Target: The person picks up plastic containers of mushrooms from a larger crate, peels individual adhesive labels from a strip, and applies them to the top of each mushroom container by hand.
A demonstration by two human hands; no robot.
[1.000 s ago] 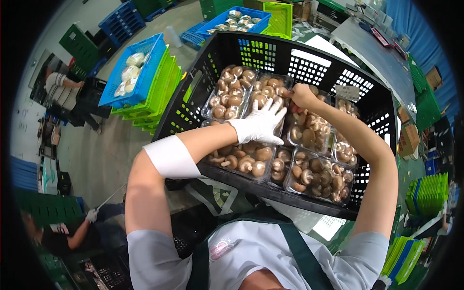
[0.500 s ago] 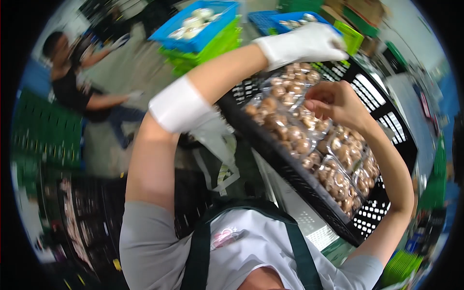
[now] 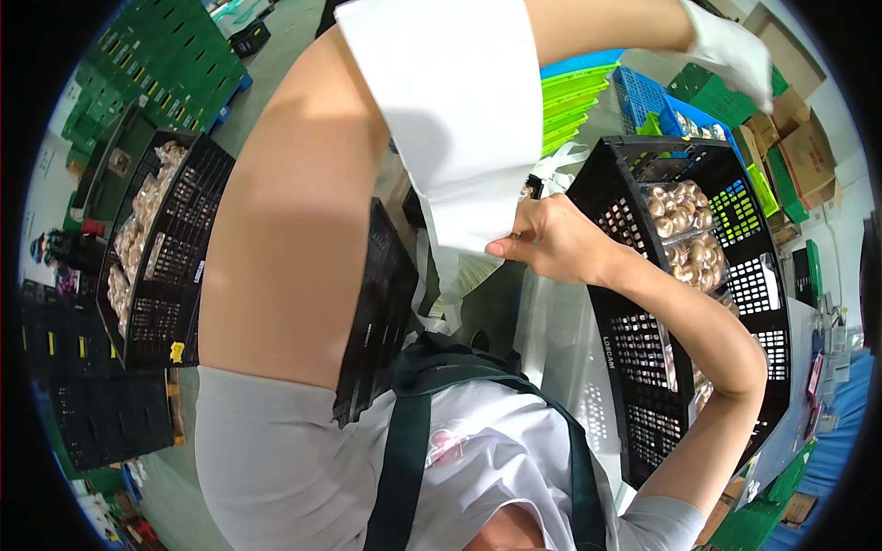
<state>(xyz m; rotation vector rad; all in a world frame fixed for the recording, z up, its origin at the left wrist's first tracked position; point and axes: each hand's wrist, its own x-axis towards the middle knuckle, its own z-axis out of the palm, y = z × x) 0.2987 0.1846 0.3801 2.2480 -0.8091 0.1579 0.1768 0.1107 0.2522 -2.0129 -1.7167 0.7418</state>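
My right hand (image 3: 560, 241), bare, pinches the lower corner of a white sheet (image 3: 450, 101) between thumb and fingers. The sheet lies over my raised left forearm and covers part of it. Beyond it, at the upper right, is my left hand (image 3: 730, 55) in a white glove, fingers stretched out and nothing visible in them. It hangs over the far side, near a blue crate of white mushrooms (image 3: 698, 127). To the right of my right hand stands a black crate (image 3: 634, 358) holding clear packs of brown mushrooms (image 3: 695, 259); my right forearm partly hides them.
Another black crate (image 3: 170, 285) with mushroom packs stands at the left, by stacked green crates (image 3: 152, 60). Lime-green crates (image 3: 574, 110) are stacked ahead. Cardboard boxes (image 3: 804, 161) sit at the upper right. A black panel (image 3: 377, 312) stands close to my left side.
My right hand has left the mushroom packs and now grips the white sheet. My left forearm has come up closer, and its hand is away from the packs. The view has turned.
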